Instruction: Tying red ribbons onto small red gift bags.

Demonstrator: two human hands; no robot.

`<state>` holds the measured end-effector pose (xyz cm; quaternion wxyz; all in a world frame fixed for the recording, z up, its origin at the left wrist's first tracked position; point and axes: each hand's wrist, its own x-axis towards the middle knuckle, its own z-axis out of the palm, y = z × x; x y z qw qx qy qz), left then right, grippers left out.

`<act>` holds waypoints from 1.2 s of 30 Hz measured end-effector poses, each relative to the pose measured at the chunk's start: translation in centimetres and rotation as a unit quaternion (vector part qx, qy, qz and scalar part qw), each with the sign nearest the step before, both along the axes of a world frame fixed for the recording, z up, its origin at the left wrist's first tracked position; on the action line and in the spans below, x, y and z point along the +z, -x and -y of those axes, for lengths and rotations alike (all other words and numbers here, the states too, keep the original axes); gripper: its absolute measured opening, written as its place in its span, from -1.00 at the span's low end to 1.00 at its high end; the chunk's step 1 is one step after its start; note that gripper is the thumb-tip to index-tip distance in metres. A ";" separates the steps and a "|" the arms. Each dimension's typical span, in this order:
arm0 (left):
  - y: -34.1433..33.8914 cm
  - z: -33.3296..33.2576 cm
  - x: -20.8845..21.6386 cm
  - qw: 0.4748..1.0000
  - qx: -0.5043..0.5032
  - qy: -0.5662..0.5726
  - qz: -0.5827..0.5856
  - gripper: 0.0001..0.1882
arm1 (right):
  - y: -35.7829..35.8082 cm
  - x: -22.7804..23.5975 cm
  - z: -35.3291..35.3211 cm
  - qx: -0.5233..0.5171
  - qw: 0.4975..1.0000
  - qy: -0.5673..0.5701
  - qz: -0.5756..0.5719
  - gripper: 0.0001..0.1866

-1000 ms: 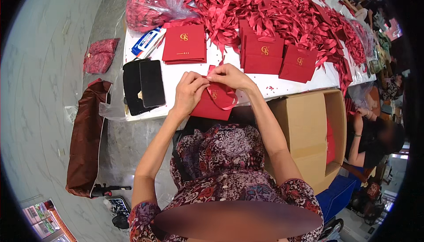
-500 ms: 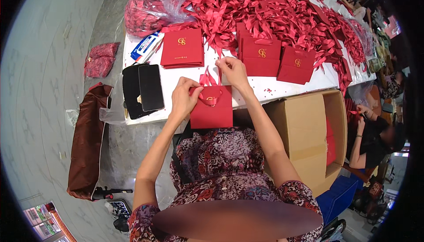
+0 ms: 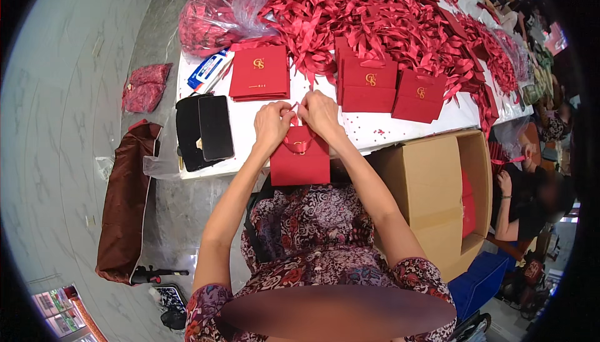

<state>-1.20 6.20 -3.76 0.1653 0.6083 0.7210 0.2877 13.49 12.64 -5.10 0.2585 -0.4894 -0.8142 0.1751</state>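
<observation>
A small red gift bag (image 3: 300, 168) lies at the table's near edge, with a ribbon handle looped over its front. Just beyond its top edge, my left hand (image 3: 273, 123) pinches a piece of red ribbon (image 3: 294, 118). My right hand (image 3: 320, 114) is close beside it, its fingers pressed together on the ribbon too. The two sets of fingertips almost meet, and they hide most of the ribbon between them. Past my hands, a stack of flat red bags (image 3: 259, 72) rests on the white table (image 3: 400, 131).
Loose red ribbons (image 3: 375, 17) are heaped over the far table. More red bags (image 3: 370, 83) stand right of my hands. A black phone (image 3: 215, 128) lies at the left. A cardboard box (image 3: 431, 201) is by my right arm. A co-worker (image 3: 531, 192) sits at the far right.
My right hand has come down and left toward my left hand. My left hand has shifted slightly right, off the bag's top corner, and both now meet at the ribbon.
</observation>
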 end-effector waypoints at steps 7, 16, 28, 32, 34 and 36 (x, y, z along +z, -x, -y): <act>-0.2 0.2 -0.8 0.957 0.091 -0.035 0.273 -0.85 | -1.4 1.4 1.0 -0.004 0.966 0.139 -0.220 -0.81; -2.2 0.5 0.7 0.953 0.086 -0.041 0.287 -0.85 | -1.1 0.4 1.1 0.040 0.913 0.244 -0.325 -0.80; -1.1 4.3 0.9 0.913 -0.055 -0.017 0.405 -0.67 | -2.0 1.8 0.1 -0.001 0.839 0.226 -0.496 -0.84; -2.5 6.2 2.2 0.892 -0.082 -0.015 0.444 -0.68 | -2.4 2.5 -1.0 -0.085 0.902 0.158 -0.392 -0.86; -2.8 7.3 2.4 0.902 -0.099 -0.001 0.419 -0.69 | -2.7 2.4 -1.7 -0.098 0.897 0.116 -0.415 -0.83; -2.7 7.8 2.9 0.902 -0.096 -0.012 0.420 -0.70 | -2.1 2.6 -1.4 -0.093 0.916 0.109 -0.374 -0.84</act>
